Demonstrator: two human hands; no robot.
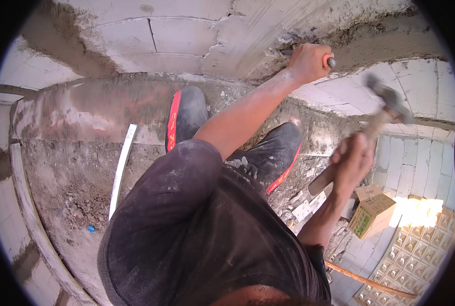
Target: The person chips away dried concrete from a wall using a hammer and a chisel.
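Observation:
My left hand is wrapped round a chisel, whose orange grip and round metal butt end stick out of the fist. The chisel's blade points left into a rough, chipped channel in the block wall; its tip is hard to make out. Lower on the right, my right hand grips the wooden handle of a hammer. The hammer head is blurred by motion and stands apart from the chisel's butt end.
Rubble and dust lie on the floor around my knees. A white strip lies to the left, beside a small blue thing. At right are a cardboard box, patterned pierced blocks and a wooden stick.

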